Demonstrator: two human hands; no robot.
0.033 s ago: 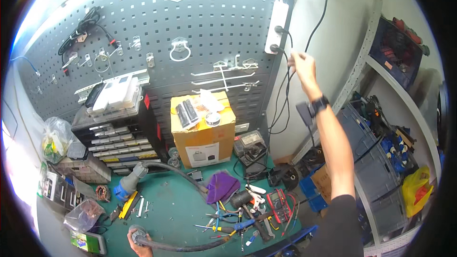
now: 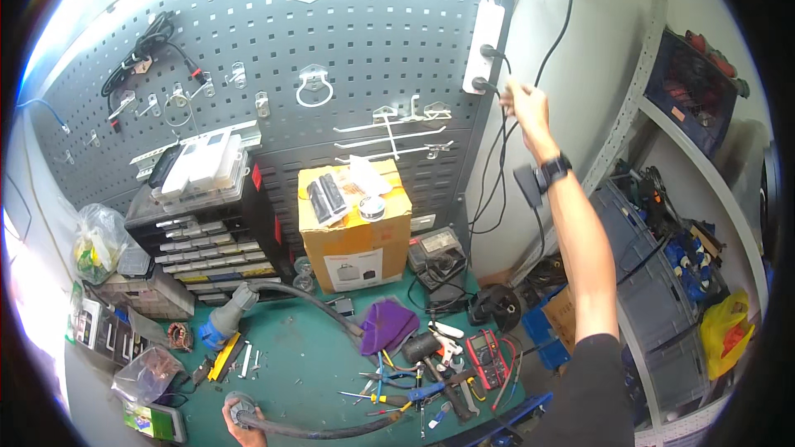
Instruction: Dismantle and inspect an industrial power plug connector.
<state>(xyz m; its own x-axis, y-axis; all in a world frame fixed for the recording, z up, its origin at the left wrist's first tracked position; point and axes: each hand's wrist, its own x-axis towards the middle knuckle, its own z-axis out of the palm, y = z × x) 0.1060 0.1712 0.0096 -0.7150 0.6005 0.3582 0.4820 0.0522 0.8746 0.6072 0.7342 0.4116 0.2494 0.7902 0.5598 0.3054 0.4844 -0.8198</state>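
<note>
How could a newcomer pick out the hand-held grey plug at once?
Start at the green table and look to its near side, left of centre. There the left hand holds the grey plug, at the end of a thick dark cable. Unlike the blue-and-grey plug farther back, it shows no blue.

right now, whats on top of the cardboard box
On the cardboard box: black cylinders, a small round white item and crumpled whitish wrapping. What lies beneath them, and inside the box, cannot be seen.
</note>
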